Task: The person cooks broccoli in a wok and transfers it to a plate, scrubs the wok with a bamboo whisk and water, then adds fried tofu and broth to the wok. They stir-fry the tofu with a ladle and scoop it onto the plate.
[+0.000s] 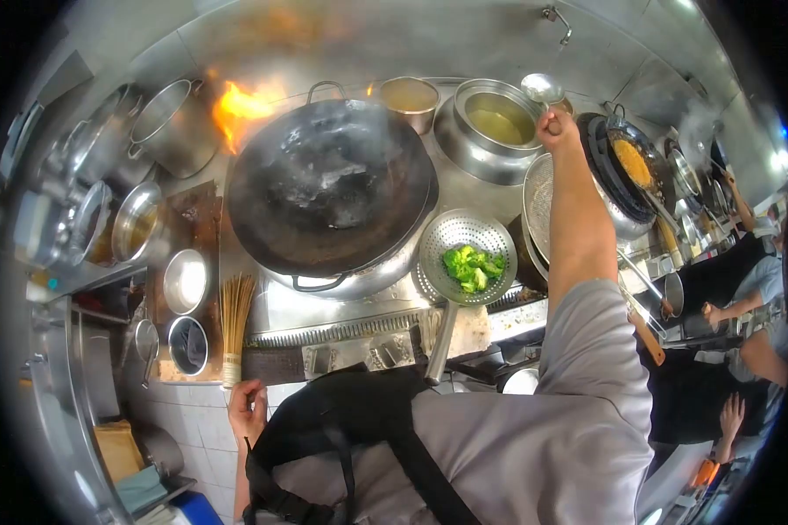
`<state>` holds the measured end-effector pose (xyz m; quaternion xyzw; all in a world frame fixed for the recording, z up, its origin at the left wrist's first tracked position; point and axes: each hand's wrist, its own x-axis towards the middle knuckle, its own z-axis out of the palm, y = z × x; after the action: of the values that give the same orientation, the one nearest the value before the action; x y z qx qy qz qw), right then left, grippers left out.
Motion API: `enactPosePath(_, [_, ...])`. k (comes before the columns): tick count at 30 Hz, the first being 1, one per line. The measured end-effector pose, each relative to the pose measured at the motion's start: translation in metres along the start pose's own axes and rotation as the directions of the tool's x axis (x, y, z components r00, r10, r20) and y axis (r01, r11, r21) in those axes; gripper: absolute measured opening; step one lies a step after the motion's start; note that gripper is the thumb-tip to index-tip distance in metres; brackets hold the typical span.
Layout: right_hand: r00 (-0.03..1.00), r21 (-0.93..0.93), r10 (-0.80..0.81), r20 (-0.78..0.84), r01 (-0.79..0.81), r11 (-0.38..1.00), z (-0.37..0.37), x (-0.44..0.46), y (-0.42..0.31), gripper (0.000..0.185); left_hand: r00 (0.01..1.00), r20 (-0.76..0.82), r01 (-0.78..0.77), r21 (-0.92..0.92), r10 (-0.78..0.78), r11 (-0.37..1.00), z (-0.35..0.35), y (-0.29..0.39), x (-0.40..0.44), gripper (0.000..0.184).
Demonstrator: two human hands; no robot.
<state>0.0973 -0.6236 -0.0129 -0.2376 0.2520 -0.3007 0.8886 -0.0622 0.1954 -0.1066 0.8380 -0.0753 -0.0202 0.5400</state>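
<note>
My right hand (559, 131) is stretched far forward, closed round the handle of a metal ladle (543, 87). The ladle's bowl is up near the back wall, beside a round steel pot (490, 157) of yellowish liquid. Low on the left, my left hand (249, 408) has its fingers curled in, and no object shows in them. Just above it lies a bamboo wok brush (235, 328), its bound end close to my fingers. A big dark wok (333, 188) sits on the burner, with a wet sheen and faint steam inside. Green broccoli (474, 268) rests in a perforated strainer (452, 229).
Flames (239, 112) rise behind the wok's left side. Steel pots (168, 122) and bowls (186, 282) stand at left. A small pot (409, 98) sits behind the wok. A wall tap (560, 28) hangs above. On the right are another wok (643, 162) and other people (762, 289).
</note>
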Motion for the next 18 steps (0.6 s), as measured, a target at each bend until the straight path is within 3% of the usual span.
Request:
enactPosePath(6, [0.998,-0.205,-0.050,-0.047,0.040,0.978,-0.007,-0.045,0.023,0.014,0.999,0.041,-0.014,0.003,0.014,1.000,0.004,0.016,0.011,0.013])
enactPosePath(10, [1.000,-0.318,-0.010,0.023,0.017,0.948,0.003,-0.122,0.046,0.017,0.987,0.157,-0.027,-0.012,0.028,1.000,0.004,0.014,0.024,0.014])
enactPosePath(12, [0.990,-0.341,0.119,0.071,-0.088,0.936,0.012,-0.169,0.057,0.016,0.961,0.259,-0.096,-0.008,0.095,0.995,-0.001,0.010,0.040,0.014])
enactPosePath(15, [0.962,-0.335,0.250,0.112,-0.201,0.921,0.038,-0.243,0.078,0.016,0.944,0.285,-0.161,-0.039,0.166,0.986,-0.006,0.003,0.063,0.012])
enactPosePath(18, [0.935,-0.447,0.352,0.034,-0.301,0.843,0.065,-0.293,0.101,0.016,0.940,0.279,-0.149,-0.179,0.195,0.973,-0.022,0.005,0.078,0.014])
